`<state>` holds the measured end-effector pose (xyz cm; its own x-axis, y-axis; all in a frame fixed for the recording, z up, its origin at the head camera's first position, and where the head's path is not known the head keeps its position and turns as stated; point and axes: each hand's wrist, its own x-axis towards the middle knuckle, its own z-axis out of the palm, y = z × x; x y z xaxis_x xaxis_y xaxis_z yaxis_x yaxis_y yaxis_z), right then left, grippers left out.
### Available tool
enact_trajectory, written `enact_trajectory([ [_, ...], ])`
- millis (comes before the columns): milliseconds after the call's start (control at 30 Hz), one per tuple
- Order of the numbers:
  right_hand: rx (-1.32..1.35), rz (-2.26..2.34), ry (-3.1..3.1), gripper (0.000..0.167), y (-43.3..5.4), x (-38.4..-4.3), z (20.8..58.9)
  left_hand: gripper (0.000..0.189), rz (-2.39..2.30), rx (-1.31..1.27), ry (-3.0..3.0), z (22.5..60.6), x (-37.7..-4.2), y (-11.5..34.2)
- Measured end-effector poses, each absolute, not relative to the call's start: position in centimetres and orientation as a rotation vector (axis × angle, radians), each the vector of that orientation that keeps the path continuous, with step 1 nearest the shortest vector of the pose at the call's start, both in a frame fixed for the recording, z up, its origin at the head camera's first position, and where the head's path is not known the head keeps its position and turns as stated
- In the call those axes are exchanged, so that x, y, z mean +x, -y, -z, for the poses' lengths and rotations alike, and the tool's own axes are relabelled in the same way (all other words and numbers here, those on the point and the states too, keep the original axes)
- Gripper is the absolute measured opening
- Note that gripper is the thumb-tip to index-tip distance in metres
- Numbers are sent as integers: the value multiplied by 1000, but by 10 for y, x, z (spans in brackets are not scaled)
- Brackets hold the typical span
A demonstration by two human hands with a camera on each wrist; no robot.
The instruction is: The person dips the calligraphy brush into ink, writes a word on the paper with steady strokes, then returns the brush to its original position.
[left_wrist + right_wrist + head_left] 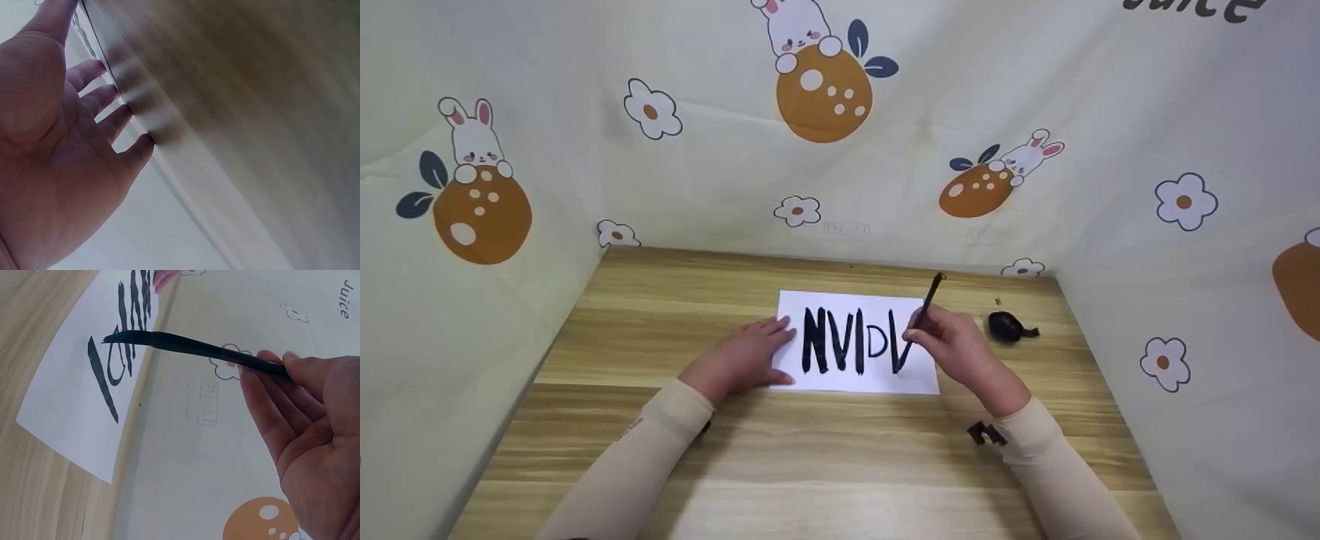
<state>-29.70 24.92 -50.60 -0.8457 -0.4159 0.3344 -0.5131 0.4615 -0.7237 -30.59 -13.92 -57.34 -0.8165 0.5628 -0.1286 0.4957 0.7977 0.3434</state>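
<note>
A white sheet of paper (840,381) lies on the wooden table, bearing the black painted letters N, V, I and D, then a single slanting stroke (103,379). My right hand (956,349) pinches a thin black paintbrush (185,344) between thumb and fingers. Its dark, pointed bristles (126,337) are over the paper near the last stroke, and the handle leans up and away. On the left, my left hand (746,356) rests with spread fingers at the paper's left edge; the left wrist view shows those fingertips (147,139) touching down on the surface.
A small round black dish (1005,327) with a short handle stands right of the paper. The wooden table (810,465) is enclosed by cloth walls (720,180) printed with rabbits, oranges and flowers. A black clip-like piece (986,433) sits at the right cuff.
</note>
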Motion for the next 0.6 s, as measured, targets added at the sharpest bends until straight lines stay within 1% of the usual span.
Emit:
enact_trajectory([
  [367,518,-1454,2442,8,-262,-311,513,96,-440,830,-2755,574,-306,140],
  [600,437,-1518,2337,8,-270,-323,526,97,-431,811,-2749,573,-307,140],
])
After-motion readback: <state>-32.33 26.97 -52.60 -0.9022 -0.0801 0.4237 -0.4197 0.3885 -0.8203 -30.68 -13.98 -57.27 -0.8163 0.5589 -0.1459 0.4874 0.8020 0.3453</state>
